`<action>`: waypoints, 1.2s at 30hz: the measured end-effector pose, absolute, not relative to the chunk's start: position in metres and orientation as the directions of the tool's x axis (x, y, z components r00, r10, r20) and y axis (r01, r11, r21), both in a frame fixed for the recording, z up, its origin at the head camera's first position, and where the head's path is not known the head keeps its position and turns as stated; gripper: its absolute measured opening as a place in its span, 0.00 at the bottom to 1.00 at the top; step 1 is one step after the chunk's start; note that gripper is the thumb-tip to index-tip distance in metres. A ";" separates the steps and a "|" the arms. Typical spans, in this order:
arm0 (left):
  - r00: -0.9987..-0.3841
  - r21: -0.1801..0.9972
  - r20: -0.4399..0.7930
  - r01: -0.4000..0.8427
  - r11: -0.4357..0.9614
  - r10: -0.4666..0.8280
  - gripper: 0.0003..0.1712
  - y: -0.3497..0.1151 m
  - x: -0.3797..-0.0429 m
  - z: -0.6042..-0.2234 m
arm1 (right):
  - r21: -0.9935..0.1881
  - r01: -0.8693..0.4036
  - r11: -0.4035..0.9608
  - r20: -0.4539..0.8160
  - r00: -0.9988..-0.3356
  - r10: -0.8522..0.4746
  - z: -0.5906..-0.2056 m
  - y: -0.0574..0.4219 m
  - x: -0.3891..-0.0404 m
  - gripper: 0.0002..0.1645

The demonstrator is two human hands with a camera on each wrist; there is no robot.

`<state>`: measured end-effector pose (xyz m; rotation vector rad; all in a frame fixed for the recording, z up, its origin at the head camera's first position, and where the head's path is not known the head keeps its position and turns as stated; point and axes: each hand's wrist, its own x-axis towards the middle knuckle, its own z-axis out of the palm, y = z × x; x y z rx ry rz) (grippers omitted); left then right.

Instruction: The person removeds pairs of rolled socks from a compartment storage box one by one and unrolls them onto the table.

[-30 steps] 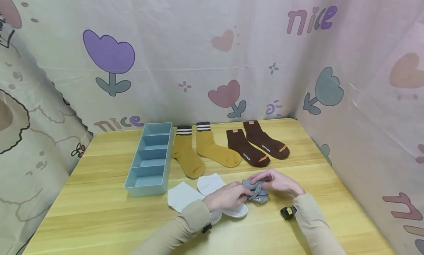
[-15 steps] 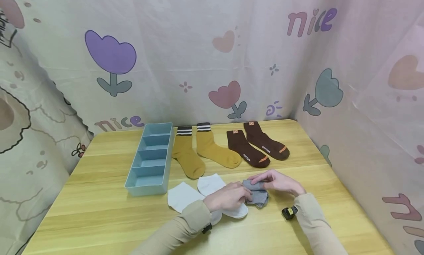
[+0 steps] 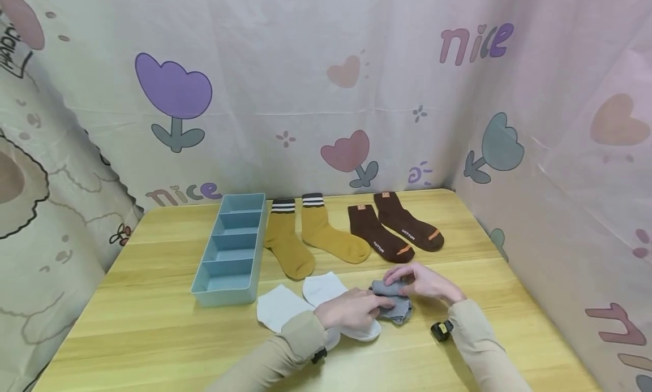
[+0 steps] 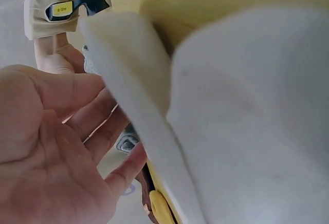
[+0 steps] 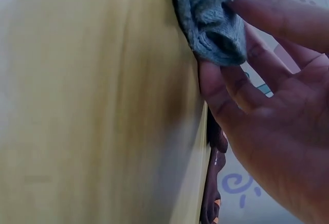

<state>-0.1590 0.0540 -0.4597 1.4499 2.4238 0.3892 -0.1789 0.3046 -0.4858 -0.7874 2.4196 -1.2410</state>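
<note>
A pair of grey socks (image 3: 399, 306), folded into a small bundle, lies on the table right of the white socks (image 3: 282, 308). My left hand (image 3: 350, 310) reaches over the white socks. Its extended forefinger presses the top of the grey bundle, and its other fingers look relaxed in the left wrist view. From the right, my right hand (image 3: 425, 281) pinches the rolled far edge of the grey socks, thumb on the near side and fingers beyond. A grey fold (image 5: 221, 39) shows between thumb and fingers in the right wrist view. White fabric (image 4: 247, 116) blocks much of the left wrist view.
A blue-green box (image 3: 254, 270) with several compartments stands at the left. Beside it lie two mustard socks (image 3: 331, 233) with striped cuffs. Two brown socks (image 3: 379, 236) lie farther right. Patterned curtains (image 3: 265, 98) hang behind the table (image 3: 153, 324) and along its sides.
The grey socks went from a crumpled bunch to a flatter fold with a rolled far edge. My left forefinger has straightened onto them. My right hand stays at the same edge.
</note>
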 end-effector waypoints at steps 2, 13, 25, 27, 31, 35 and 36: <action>-0.437 0.358 -0.115 0.819 0.448 0.892 0.28 0.054 -0.159 -0.460 | -0.793 -0.363 0.489 -0.001 -0.803 -0.596 -0.485 0.303 -0.179 0.15; -0.382 0.240 -0.179 0.877 0.417 0.907 0.30 0.055 -0.154 -0.457 | -0.737 -0.426 0.525 0.028 -0.795 -0.606 -0.487 0.302 -0.183 0.14; -0.407 0.228 -0.211 0.864 0.449 0.889 0.29 0.056 -0.150 -0.458 | -0.675 -0.443 0.590 -0.007 -0.796 -0.605 -0.481 0.294 -0.192 0.12; -0.408 0.228 -0.216 0.862 0.453 0.887 0.29 0.056 -0.150 -0.457 | -0.665 -0.447 0.599 0.004 -0.803 -0.595 -0.480 0.294 -0.192 0.12; -0.407 0.232 -0.228 0.860 0.455 0.885 0.30 0.057 -0.150 -0.455 | -0.665 -0.443 0.601 0.010 -0.810 -0.586 -0.479 0.293 -0.194 0.11; -0.407 0.237 -0.234 0.857 0.458 0.883 0.30 0.058 -0.151 -0.455 | -0.675 -0.436 0.594 0.007 -0.810 -0.586 -0.479 0.293 -0.195 0.13; -0.407 0.237 -0.235 0.857 0.458 0.883 0.30 0.058 -0.151 -0.455 | -0.676 -0.437 0.594 0.010 -0.811 -0.585 -0.479 0.292 -0.195 0.13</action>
